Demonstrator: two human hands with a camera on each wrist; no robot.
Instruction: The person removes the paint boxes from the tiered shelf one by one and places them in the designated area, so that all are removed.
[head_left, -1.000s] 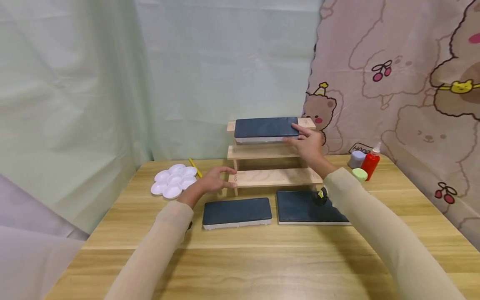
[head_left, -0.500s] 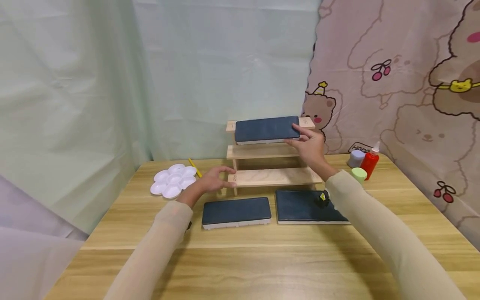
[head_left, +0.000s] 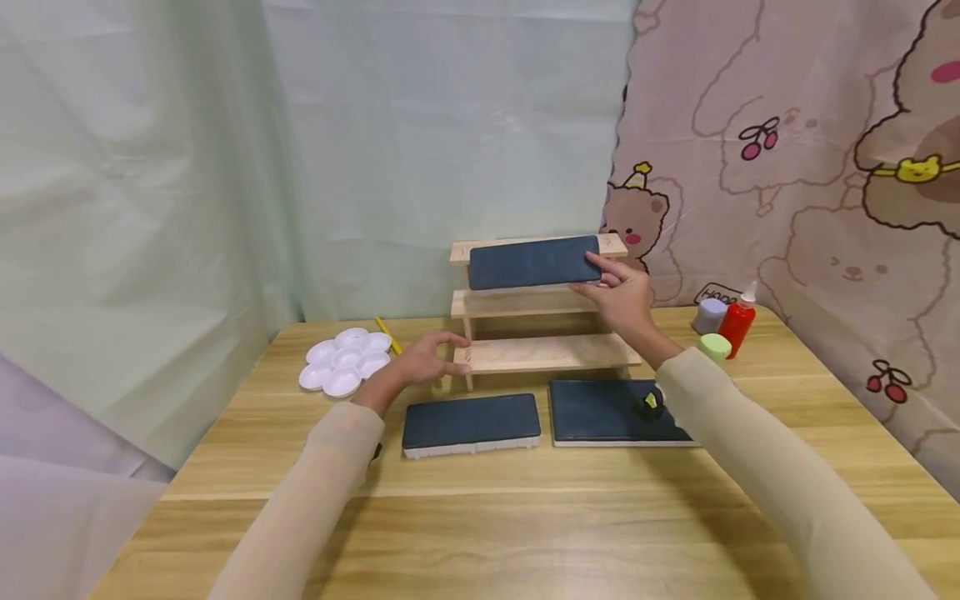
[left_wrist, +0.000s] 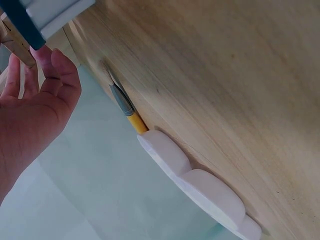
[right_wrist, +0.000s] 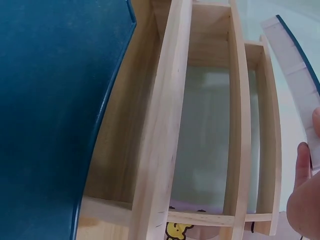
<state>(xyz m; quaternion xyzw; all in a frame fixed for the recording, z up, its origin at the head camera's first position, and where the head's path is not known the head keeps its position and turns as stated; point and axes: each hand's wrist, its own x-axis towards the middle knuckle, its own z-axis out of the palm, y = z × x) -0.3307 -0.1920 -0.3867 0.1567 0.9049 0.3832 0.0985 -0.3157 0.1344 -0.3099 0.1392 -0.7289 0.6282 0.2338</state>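
In the head view my right hand (head_left: 628, 304) pinches the right end of a narrow dark-blue-topped white case (head_left: 532, 265). The case tilts in front of the top tier of a stepped wooden rack (head_left: 551, 354); its white side shows in the right wrist view, where the hand is partly cut off. My left hand (head_left: 426, 358) grips the left end of the rack's lowest board between thumb and fingers. Just in front of the rack lie a similar narrow case (head_left: 471, 422) and a larger dark blue flat case (head_left: 607, 412), the latter partly hidden by my right sleeve.
A white flower-shaped palette (head_left: 347, 358) and a yellow-handled paintbrush (left_wrist: 125, 105) lie at the left. Back right on the table stand a red bottle (head_left: 738, 325), a light green jar (head_left: 715, 347) and a lavender jar (head_left: 709, 317). Curtains hang close behind the table.
The case in my right hand has tipped so its dark top faces me more, and its left end has come down in front of the top board. My left hand stays at the rack.
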